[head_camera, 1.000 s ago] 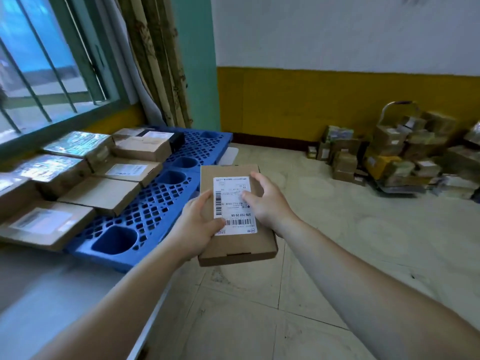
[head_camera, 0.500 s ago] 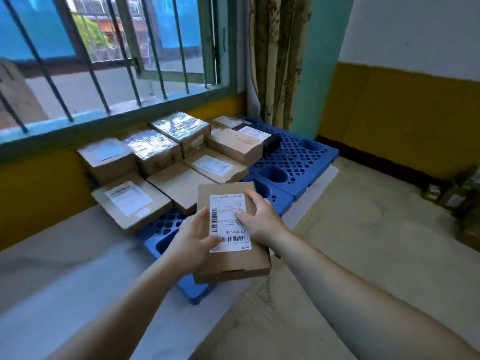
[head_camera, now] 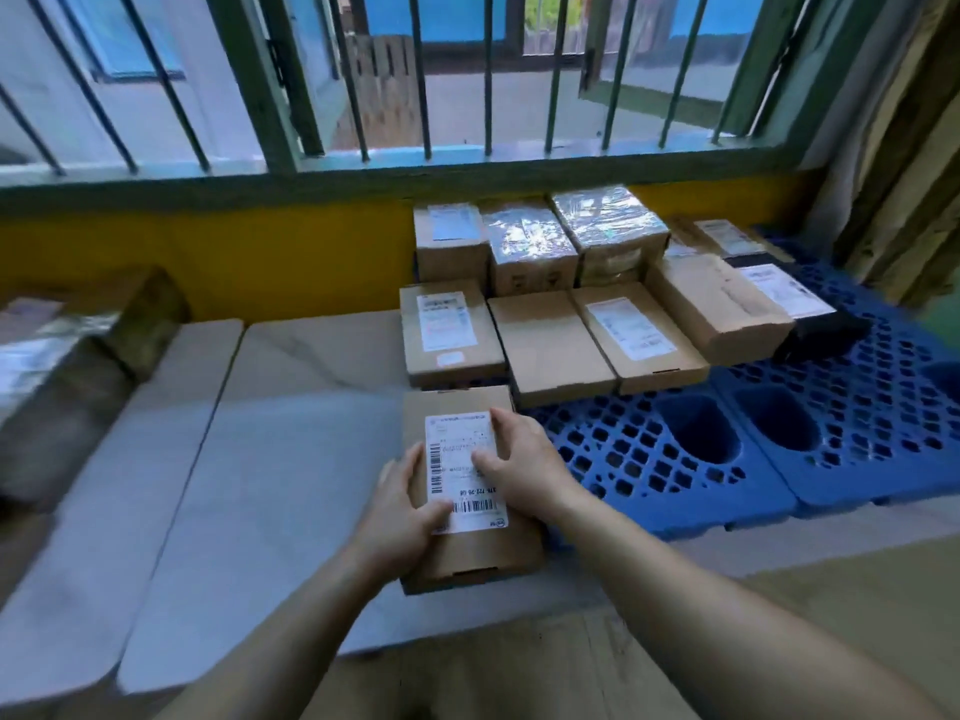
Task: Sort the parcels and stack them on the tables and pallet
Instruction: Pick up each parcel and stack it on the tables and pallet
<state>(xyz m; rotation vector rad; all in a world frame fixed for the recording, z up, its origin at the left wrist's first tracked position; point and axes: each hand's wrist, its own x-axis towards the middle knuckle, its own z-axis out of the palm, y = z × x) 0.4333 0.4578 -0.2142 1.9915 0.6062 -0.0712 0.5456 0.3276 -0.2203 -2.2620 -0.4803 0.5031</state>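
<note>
Both grips on the flat cardboard parcel (head_camera: 470, 556). The left grip (head_camera: 402, 511) is curled round its left edge w/ thumb on the white label (head_camera: 465, 472); the right grip (head_camera: 524, 470) is wrapped over the right edge, thumb also on the label. Label: two barcodes, and a number that reads approx "378 722 26 68". The fine print is too small to read.

Parcel sits low over the grey bench (head_camera: 260, 459), near its front edge; can't tell if it's touching yet. Just beyond the grips is a labelled box (head_camera: 449, 330), print unreadable. A plain box (head_camera: 545, 345) is beside that, and foil-wrapped boxes (head_camera: 530, 236) are further back. Right of the right grip is the blue pallet (head_camera: 675, 459).

Vs 0.5 s ago: the view has swung to face the barred window (head_camera: 488, 70) square on. The parcel was up in the air over the pallet's near corner; now it's down at bench level in front of the labelled box. Same two-hand hold, thumbs on the label as before.
</note>
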